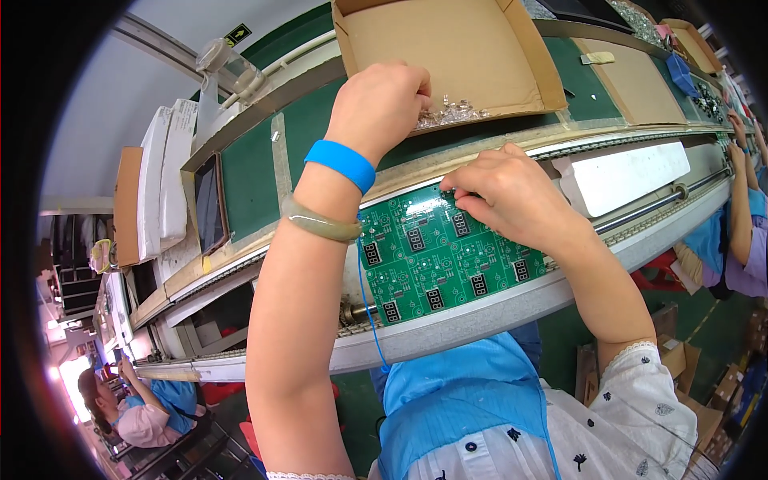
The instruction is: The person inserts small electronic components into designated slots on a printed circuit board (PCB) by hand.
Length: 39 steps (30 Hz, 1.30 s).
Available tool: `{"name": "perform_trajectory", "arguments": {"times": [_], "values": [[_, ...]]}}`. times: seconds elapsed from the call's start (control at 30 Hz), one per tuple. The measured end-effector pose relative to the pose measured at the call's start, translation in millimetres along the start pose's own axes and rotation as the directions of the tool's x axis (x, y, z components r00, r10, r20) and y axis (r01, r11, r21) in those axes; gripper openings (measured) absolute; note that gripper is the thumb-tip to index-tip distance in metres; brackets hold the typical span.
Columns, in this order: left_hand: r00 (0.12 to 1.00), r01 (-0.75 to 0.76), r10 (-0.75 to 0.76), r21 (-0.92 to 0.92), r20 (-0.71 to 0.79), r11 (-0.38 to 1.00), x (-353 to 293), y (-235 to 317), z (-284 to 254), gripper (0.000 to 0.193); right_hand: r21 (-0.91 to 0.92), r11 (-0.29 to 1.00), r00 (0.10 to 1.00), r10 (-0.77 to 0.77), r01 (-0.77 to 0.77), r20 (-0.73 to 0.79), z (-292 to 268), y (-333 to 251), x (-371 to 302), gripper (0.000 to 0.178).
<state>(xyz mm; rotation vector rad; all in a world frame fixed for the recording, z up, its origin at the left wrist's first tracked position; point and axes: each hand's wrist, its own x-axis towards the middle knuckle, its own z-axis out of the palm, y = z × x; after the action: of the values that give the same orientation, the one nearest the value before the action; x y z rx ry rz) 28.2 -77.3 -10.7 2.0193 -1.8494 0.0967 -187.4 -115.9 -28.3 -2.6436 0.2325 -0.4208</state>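
Observation:
A green circuit board panel (424,262) lies across the conveyor rails in front of me, with several dark digit displays and small parts on it. My right hand (512,196) is over its far right part, thumb and fingers pinched together near the far edge; what they hold is too small to make out. My left hand (384,104) reaches past the board to a shallow cardboard box (436,48). Its fingers are curled at a heap of small clear components (456,113) along the near wall, and their tips are partly hidden. A blue wrist strap (340,166) and a bangle (320,222) circle my left wrist.
The metal conveyor rail (448,328) runs crosswise before me. A white foam block (628,178) lies between the rails at right. Upright white foam sheets (164,176) stand at left. A blue cord (366,296) hangs beside the board. Co-workers sit at far left and right.

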Motion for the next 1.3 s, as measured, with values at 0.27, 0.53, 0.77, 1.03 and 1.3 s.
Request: {"name": "perform_trajectory", "arguments": {"times": [0.27, 0.53, 0.77, 1.03, 1.3], "values": [[0.992, 0.016, -0.024, -0.071, -0.126, 0.997, -3.5, 0.1, -3.3, 0.016, 0.058, 0.998, 0.998, -0.012, 0.016, -0.069, -13.9, 4.0, 4.4, 0.017], [0.97, 0.107, -0.194, -0.456, -0.148, 0.883, -46.6, 45.0, -43.1, 0.017, 0.066, 0.985, 0.944, 0.172, -0.16, -0.282, -44.9, 27.2, 49.0, 0.019], [0.878, 0.452, -0.314, -0.845, 0.363, 0.287, -81.3, 56.3, -39.9, 0.018, -0.108, 0.932, 0.937, 0.349, -0.346, 0.011, -36.6, 58.5, 87.5, 0.02], [0.817, 0.506, -0.379, -0.856, 0.435, 0.108, -99.7, 52.0, -31.2, 0.017, -0.043, 0.928, 0.929, 0.371, -0.371, -0.011, -18.6, 56.6, 90.1, 0.017], [0.804, 0.548, -0.419, -0.799, 0.421, 0.248, -102.6, 49.9, -23.2, 0.009, -0.048, 0.926, 0.926, 0.376, -0.374, 0.032, -20.5, 47.4, 86.6, 0.016]]}}
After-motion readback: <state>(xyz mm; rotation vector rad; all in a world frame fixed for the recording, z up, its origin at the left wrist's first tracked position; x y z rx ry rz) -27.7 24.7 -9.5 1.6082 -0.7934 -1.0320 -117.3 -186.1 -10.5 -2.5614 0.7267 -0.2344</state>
